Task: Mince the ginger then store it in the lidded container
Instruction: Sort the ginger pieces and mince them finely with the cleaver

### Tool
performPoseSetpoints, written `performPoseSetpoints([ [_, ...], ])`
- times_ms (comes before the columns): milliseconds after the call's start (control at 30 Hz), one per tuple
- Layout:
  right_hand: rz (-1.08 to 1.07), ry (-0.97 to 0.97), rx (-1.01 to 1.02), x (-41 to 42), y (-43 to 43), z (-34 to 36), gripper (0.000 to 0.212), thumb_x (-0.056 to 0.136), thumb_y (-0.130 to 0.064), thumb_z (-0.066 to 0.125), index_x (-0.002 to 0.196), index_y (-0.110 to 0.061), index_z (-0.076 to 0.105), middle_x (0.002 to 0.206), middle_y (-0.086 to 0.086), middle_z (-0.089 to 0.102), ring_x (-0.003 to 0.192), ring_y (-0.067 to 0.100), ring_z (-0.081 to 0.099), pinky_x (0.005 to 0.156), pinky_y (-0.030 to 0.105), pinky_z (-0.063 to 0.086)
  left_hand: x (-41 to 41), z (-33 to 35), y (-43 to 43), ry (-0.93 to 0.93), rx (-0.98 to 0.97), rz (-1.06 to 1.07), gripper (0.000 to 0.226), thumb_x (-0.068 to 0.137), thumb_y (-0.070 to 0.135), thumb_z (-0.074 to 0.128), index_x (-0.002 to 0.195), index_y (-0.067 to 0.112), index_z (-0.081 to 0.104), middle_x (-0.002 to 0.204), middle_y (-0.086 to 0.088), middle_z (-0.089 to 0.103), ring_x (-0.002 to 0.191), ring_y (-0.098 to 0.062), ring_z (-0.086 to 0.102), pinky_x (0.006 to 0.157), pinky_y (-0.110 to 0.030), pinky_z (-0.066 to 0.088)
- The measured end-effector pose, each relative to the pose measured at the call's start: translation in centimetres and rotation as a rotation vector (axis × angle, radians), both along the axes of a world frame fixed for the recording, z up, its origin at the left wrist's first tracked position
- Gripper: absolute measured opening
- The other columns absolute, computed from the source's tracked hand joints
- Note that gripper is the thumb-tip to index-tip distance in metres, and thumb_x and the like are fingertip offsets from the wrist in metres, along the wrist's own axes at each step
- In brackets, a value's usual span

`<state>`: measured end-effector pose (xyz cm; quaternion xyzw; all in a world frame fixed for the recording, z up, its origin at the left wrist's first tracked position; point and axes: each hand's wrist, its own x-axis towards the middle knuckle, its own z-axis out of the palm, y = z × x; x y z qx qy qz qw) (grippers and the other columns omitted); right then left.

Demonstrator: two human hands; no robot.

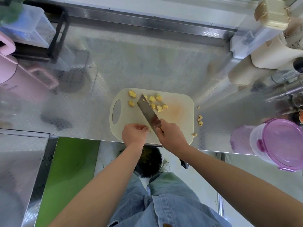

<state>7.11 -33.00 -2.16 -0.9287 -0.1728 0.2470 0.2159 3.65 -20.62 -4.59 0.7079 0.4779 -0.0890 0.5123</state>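
A cream cutting board (pixel 177 126) lies at the counter's front edge. Several yellow ginger chunks (pixel 151 99) are scattered over its far half. My right hand (pixel 172 136) grips a cleaver (pixel 147 112) whose blade points away to the upper left across the board. My left hand (pixel 134 133) rests at the board's near edge beside the blade, fingertips pinched on a tiny ginger bit (pixel 150 130). A clear container with a purple lid (pixel 282 145) stands at the right, closed.
Ginger scraps (pixel 199 120) lie on the steel counter right of the board. A pink jug (pixel 19 77) stands at left, a black rack with clear boxes (pixel 37 30) behind it, jars and bottles (pixel 278 66) at right. A black bin (pixel 148 163) sits below the counter edge.
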Motion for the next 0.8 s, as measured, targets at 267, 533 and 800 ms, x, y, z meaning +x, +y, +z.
performPoseSetpoints([
  [267, 0.007, 0.028, -0.004, -0.15, -0.16, 0.54, 0.014, 0.097, -0.024, 0.042, 0.092, -0.012, 0.048, 0.064, 0.004, 0.049, 0.056, 0.022, 0.047, 0.048, 0.029, 0.031, -0.03, 0.2, -0.12, 0.005, 0.014, -0.013, 0.011, 0.075, 0.018, 0.077, 0.067, 0.022, 0.072, 0.068, 0.002, 0.071, 0.07, -0.017, 0.07, 0.074, -0.033, 0.056],
  [533, 0.056, 0.027, -0.047, -0.66, -0.67, 1.0, 0.018, 0.099, -0.025, 0.04, 0.084, -0.016, 0.037, 0.063, 0.001, 0.041, 0.055, 0.019, 0.039, 0.047, 0.029, 0.024, -0.17, 0.06, -0.12, -0.01, 0.026, -0.033, 0.002, 0.077, 0.018, 0.077, 0.075, 0.018, 0.076, 0.073, 0.0, 0.073, 0.072, -0.018, 0.07, 0.073, -0.031, 0.055],
  [800, 0.089, 0.008, -0.078, -0.9, -0.66, 0.18, 0.013, 0.097, -0.021, 0.04, 0.086, -0.014, 0.039, 0.066, 0.004, 0.044, 0.059, 0.025, 0.046, 0.053, 0.03, 0.032, -0.02, -0.11, -0.12, -0.004, 0.043, -0.031, 0.003, 0.079, 0.017, 0.074, 0.077, 0.018, 0.077, 0.075, 0.0, 0.074, 0.074, -0.018, 0.069, 0.073, -0.028, 0.053],
])
